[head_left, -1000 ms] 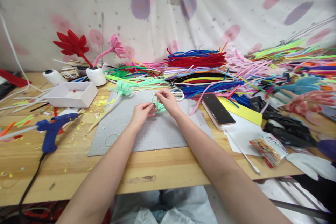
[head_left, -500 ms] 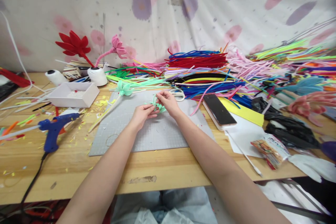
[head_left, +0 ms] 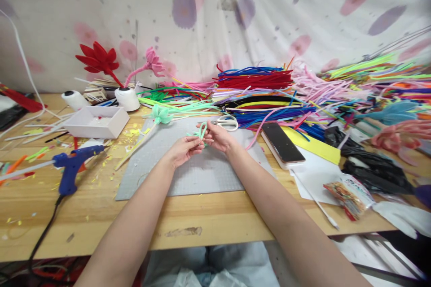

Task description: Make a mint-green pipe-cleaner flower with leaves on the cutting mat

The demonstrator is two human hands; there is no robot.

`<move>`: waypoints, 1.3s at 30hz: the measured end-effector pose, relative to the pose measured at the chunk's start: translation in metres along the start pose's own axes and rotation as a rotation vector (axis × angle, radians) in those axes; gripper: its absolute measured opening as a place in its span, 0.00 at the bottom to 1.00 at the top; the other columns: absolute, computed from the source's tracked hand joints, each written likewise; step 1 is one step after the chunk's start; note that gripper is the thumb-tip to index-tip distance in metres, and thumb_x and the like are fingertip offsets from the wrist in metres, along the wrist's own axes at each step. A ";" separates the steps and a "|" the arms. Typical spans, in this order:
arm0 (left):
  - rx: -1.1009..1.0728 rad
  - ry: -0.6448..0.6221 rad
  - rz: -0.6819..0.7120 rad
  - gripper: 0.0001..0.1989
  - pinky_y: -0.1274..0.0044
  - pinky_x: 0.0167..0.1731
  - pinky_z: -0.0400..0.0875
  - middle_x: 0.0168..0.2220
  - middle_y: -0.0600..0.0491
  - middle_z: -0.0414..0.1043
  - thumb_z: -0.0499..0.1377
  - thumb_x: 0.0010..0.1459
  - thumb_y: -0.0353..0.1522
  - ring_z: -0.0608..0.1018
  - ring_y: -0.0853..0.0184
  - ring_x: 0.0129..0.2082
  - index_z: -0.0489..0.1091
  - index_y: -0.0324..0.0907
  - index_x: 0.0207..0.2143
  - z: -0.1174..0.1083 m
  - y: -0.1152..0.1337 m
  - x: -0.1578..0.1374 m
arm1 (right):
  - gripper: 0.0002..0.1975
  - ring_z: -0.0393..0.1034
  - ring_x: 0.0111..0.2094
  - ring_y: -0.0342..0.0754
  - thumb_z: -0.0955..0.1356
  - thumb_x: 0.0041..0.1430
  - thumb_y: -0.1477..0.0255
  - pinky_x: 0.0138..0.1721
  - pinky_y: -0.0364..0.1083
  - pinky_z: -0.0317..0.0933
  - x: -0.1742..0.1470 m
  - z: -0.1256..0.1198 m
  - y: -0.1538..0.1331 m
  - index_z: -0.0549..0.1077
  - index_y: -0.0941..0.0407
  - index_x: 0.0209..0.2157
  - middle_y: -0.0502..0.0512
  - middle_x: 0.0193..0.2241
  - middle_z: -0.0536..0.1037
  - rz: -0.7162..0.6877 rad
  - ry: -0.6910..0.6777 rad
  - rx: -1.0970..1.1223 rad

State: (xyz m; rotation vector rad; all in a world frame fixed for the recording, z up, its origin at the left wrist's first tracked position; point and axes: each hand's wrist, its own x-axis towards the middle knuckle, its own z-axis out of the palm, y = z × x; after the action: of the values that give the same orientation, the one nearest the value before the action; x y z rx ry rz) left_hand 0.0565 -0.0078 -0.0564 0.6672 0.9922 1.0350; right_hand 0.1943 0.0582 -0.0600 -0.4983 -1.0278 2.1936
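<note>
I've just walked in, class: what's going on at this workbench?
A person is working bare-handed over a grey mat. The left hand pinches a mint-green looped piece, and the right hand has its fingers on it too. Just beyond the right hand lie white-handled scissors. A mint-green flower on a pale stem lies toward the mat's far left, and a blue glue gun is on the table to the left.
</note>
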 end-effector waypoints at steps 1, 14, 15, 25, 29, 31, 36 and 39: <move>0.002 -0.011 -0.006 0.04 0.88 0.20 0.68 0.22 0.53 0.71 0.57 0.51 0.24 0.72 0.78 0.19 0.71 0.34 0.26 0.000 0.000 0.000 | 0.14 0.51 0.14 0.33 0.66 0.52 0.62 0.15 0.35 0.45 0.000 0.000 0.000 0.68 0.60 0.30 0.42 0.13 0.58 0.014 0.002 0.014; 0.052 -0.074 -0.035 0.02 0.87 0.20 0.68 0.22 0.52 0.71 0.59 0.48 0.24 0.72 0.78 0.18 0.71 0.34 0.25 0.005 -0.002 -0.002 | 0.13 0.42 0.11 0.32 0.70 0.45 0.65 0.13 0.36 0.39 0.002 0.006 0.000 0.66 0.59 0.23 0.39 0.10 0.55 -0.036 0.091 -0.076; 0.051 -0.072 -0.034 0.02 0.87 0.20 0.68 0.22 0.52 0.71 0.59 0.48 0.24 0.72 0.78 0.18 0.71 0.34 0.25 0.005 -0.002 -0.001 | 0.13 0.43 0.11 0.32 0.70 0.45 0.65 0.12 0.36 0.38 0.002 0.007 0.000 0.66 0.59 0.23 0.39 0.10 0.56 -0.046 0.108 -0.084; -0.048 -0.060 -0.068 0.04 0.88 0.20 0.70 0.22 0.53 0.71 0.55 0.52 0.22 0.73 0.78 0.19 0.70 0.33 0.26 0.006 -0.005 0.004 | 0.13 0.40 0.10 0.31 0.71 0.40 0.67 0.11 0.36 0.34 0.006 0.014 0.006 0.64 0.58 0.19 0.38 0.09 0.53 -0.173 0.347 -0.063; -0.203 -0.082 -0.108 0.07 0.90 0.19 0.69 0.22 0.55 0.70 0.52 0.54 0.22 0.73 0.79 0.18 0.70 0.34 0.29 0.002 -0.003 0.002 | 0.15 0.45 0.12 0.32 0.71 0.41 0.63 0.12 0.35 0.38 0.006 0.011 0.004 0.66 0.59 0.24 0.39 0.11 0.57 -0.086 0.229 -0.036; -0.257 -0.100 -0.139 0.08 0.91 0.19 0.69 0.21 0.55 0.69 0.51 0.55 0.22 0.73 0.80 0.18 0.69 0.34 0.28 0.001 -0.001 0.000 | 0.15 0.45 0.12 0.31 0.71 0.40 0.63 0.12 0.35 0.39 0.006 0.008 0.002 0.66 0.59 0.24 0.39 0.11 0.58 -0.075 0.186 -0.038; -0.303 -0.097 -0.181 0.08 0.91 0.19 0.69 0.22 0.56 0.69 0.51 0.55 0.21 0.73 0.80 0.19 0.68 0.34 0.27 0.005 -0.001 0.000 | 0.15 0.43 0.11 0.31 0.72 0.38 0.66 0.11 0.36 0.34 0.008 0.009 0.001 0.64 0.58 0.21 0.40 0.11 0.58 -0.122 0.275 -0.070; -0.289 -0.082 -0.184 0.06 0.91 0.20 0.69 0.22 0.56 0.69 0.52 0.54 0.22 0.73 0.80 0.19 0.68 0.34 0.27 0.008 -0.004 0.002 | 0.15 0.42 0.11 0.31 0.71 0.38 0.69 0.11 0.36 0.33 0.008 0.013 0.002 0.59 0.57 0.18 0.40 0.11 0.58 -0.175 0.380 -0.070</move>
State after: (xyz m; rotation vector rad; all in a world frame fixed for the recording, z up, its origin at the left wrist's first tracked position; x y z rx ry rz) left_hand 0.0657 -0.0078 -0.0565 0.3703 0.7972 0.9574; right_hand 0.1796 0.0558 -0.0540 -0.7906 -0.9042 1.8232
